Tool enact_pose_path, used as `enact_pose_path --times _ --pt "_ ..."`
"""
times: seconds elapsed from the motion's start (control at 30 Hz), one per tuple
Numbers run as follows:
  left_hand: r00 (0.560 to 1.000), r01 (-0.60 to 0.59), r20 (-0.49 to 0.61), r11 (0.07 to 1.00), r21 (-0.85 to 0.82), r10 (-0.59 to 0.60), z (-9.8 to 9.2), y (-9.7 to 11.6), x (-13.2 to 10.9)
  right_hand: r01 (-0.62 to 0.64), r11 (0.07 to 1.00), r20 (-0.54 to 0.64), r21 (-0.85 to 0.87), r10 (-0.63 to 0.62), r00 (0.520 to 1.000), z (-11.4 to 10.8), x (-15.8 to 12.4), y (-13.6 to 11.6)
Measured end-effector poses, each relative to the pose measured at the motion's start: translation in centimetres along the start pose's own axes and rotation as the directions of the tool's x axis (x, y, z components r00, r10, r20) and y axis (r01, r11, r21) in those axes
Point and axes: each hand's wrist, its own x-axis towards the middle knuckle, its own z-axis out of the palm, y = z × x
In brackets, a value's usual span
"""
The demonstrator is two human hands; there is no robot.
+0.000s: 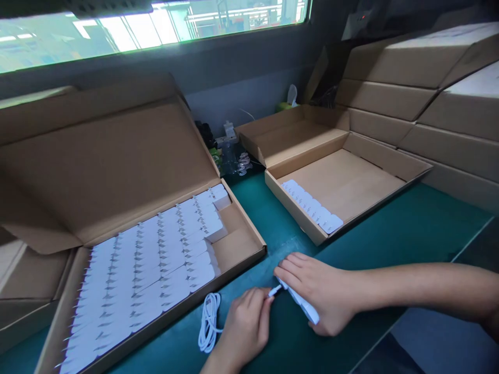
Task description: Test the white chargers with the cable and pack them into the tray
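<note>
On green mat (pixel 288 337): left hand (pixel 245 322) pinching white plug (pixel 275 291), right hand (pixel 319 293) gripping packet (pixel 300 304); carton (pixel 241 249) beside packed with more.

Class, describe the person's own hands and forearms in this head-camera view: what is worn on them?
The left hand and right hand are bare, without gloves, rings or a watch, and the left forearm and right forearm run bare to the frame edge.
</note>
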Motion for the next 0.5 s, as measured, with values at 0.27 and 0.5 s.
enact_pose_path --times 0.27,0.5 --pt "0.999 -0.01 -0.036 0.999 -0.044 0.009 1.7 2.3 -0.5 -0.021 1.0 -0.014 0.017 0.021 1.0 0.1 -0.1 -0.1" --pt "1.0 0.005 -0.01 1.0 0.011 -0.004 1.8 2.4 -0.7 -0.013 1.0 -0.041 0.026 0.014 0.999 0.2 -0.2 0.0"
